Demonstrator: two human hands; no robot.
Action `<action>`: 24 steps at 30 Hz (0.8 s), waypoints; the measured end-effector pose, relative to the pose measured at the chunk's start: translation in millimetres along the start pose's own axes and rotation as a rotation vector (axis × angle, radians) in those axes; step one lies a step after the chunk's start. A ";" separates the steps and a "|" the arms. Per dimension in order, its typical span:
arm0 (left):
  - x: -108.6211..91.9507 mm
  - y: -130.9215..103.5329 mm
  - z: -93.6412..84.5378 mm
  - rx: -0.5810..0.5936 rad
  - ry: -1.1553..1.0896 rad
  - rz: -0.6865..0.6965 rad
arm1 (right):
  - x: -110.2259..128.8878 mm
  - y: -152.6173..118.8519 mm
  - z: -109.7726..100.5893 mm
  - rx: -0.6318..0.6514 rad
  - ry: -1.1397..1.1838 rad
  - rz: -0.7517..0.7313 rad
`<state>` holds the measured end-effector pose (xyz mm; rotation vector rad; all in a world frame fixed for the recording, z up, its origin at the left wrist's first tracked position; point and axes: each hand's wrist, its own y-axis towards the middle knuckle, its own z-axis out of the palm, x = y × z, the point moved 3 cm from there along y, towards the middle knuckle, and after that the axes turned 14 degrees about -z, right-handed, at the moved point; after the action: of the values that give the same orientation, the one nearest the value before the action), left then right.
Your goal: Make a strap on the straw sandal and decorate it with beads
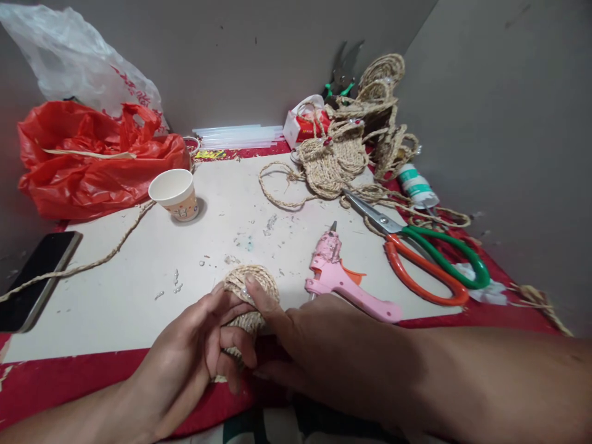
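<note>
A coiled piece of braided straw cord (263, 280) is held near the front edge of the white board. My left hand (198, 345) wraps its fingers round the piece from the left. From the right, my right hand (296, 333) presses its thumb on the coil, beside a small shiny bead; its other fingers are partly hidden. A pink glue gun (330, 274) lies just beyond my right hand. Small silvery beads (177, 283) are scattered on the board to the left of the coil.
Large scissors (393, 228) with red and green handles lie at the right, near braided straw pieces (333, 160). A paper cup (173, 194) stands at centre left, before a red plastic bag (102, 166). A phone (37, 277) lies at the left edge. Clear glue sticks (238, 135) lie at the back.
</note>
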<state>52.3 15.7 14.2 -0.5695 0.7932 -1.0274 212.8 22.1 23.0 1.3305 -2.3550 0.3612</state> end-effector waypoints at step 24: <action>-8.6 -16.1 6.6 0.124 -0.009 0.158 | -9.2 9.8 -25.3 -0.289 -0.047 0.042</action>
<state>46.6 17.0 32.7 -0.3989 0.7493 -0.9209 214.3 44.6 40.7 1.1662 -2.3670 -0.0014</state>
